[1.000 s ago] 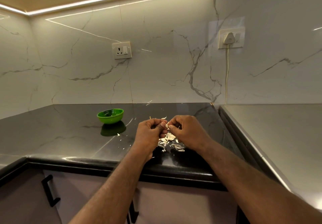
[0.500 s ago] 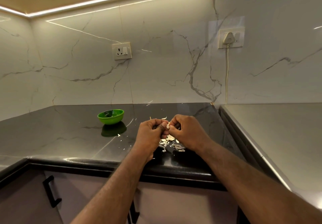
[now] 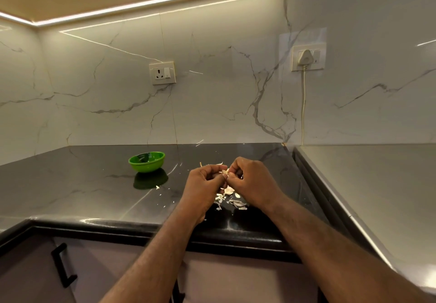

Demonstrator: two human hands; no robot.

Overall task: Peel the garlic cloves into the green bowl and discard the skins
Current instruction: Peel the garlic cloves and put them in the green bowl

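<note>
My left hand [image 3: 204, 186] and my right hand [image 3: 253, 182] meet fingertip to fingertip above the black countertop [image 3: 94, 196]. Between them they pinch a small pale garlic clove [image 3: 225, 172], mostly hidden by the fingers. Under the hands lies a heap of white garlic skins [image 3: 232, 200]. A few more skin flakes [image 3: 157, 187] are scattered to the left. The green bowl [image 3: 146, 161] stands on the counter to the left of and behind my hands; its contents are hard to make out.
A marble wall with a socket [image 3: 162, 72] rises behind the counter. A plug and white cord [image 3: 303, 104] hang at the right. A grey steel surface [image 3: 377, 184] adjoins the counter on the right. Cabinet handles [image 3: 61, 265] sit below the front edge.
The hands stay together over the skins, with only small finger movements on the clove. The bowl has not moved.
</note>
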